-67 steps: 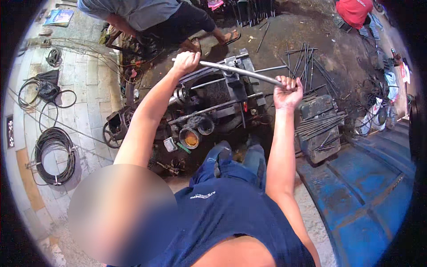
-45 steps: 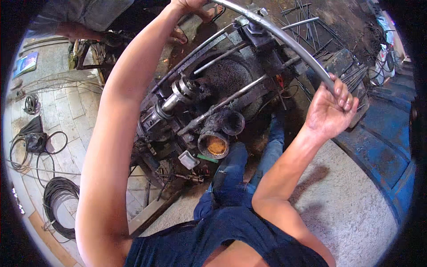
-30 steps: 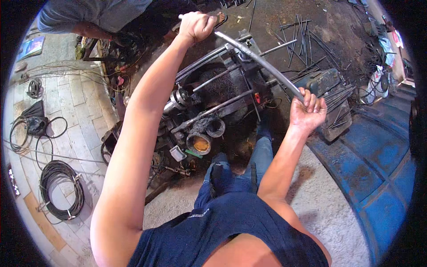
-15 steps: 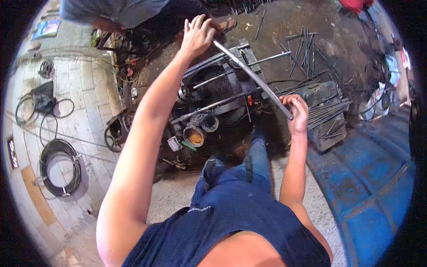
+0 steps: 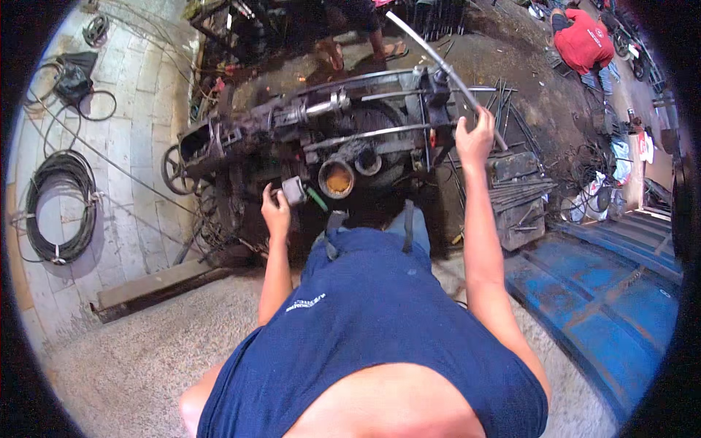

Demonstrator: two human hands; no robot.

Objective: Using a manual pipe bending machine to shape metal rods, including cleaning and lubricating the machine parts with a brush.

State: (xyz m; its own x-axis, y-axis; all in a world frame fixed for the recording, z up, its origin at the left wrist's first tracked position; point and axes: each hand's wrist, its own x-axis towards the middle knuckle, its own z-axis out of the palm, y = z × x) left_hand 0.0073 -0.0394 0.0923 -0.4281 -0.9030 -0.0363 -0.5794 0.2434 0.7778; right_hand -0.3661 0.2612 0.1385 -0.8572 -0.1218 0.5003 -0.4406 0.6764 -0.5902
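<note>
My right hand (image 5: 476,137) is closed around the lower part of a long grey metal rod (image 5: 438,60), which slants up and to the left past the right end of a dark machine (image 5: 270,124). Low on the left, my left hand (image 5: 276,213) has its thumb and forefinger apart, close beside a small pale box (image 5: 293,190); whether it touches the box I cannot tell. Right of the box are a green strip (image 5: 317,199) and a round can (image 5: 323,182) with orange-brown stuff inside. Another, smaller can (image 5: 368,163) stands beside it.
A bundle of thin rods (image 5: 515,191) lies on a block at the right, with more rods (image 5: 504,102) on the floor behind. A blue metal sheet (image 5: 584,292) covers the right front. Coiled black cable (image 5: 84,182) lies left. A person in red (image 5: 584,40) crouches far right.
My left hand has let go of the rod's far end and come down beside the pale box. My right hand still holds the rod, now farther up and away. The view has shifted.
</note>
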